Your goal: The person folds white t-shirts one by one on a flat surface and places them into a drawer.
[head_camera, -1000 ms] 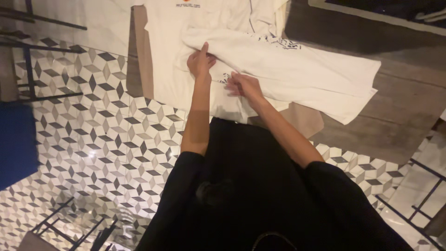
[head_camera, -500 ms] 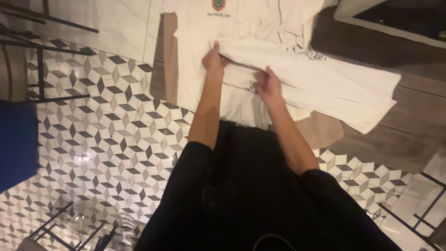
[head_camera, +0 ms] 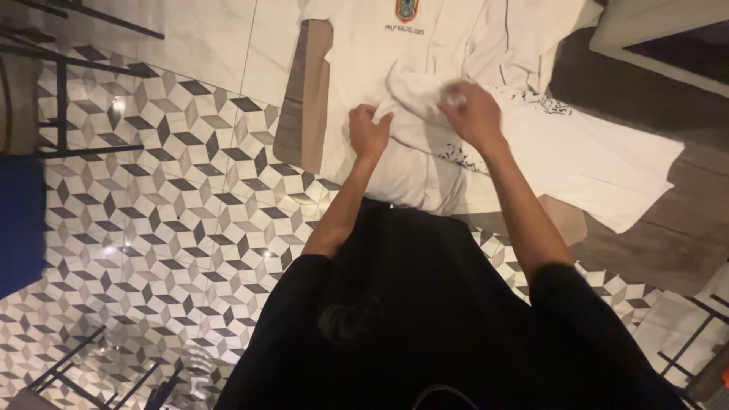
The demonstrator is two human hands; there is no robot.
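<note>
Patterned floor tiles (head_camera: pixel 175 190) surround a low table (head_camera: pixel 307 114) bearing 1 white garment (head_camera: pixel 425 144), spread flat with a badge at its chest. Left hand (head_camera: pixel 368 130): fingers curled shut, pinching a fold near the garment's middle. Right hand (head_camera: pixel 472 114): fingers closed around bunched cloth just beside it. Judgement: folding goes best with edges aligned, cloth smoothed, both grips level. 1 blue seat (head_camera: pixel 23 220) stands well apart.

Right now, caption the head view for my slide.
Left hand and right hand gripping a white shirt on a table.
</note>
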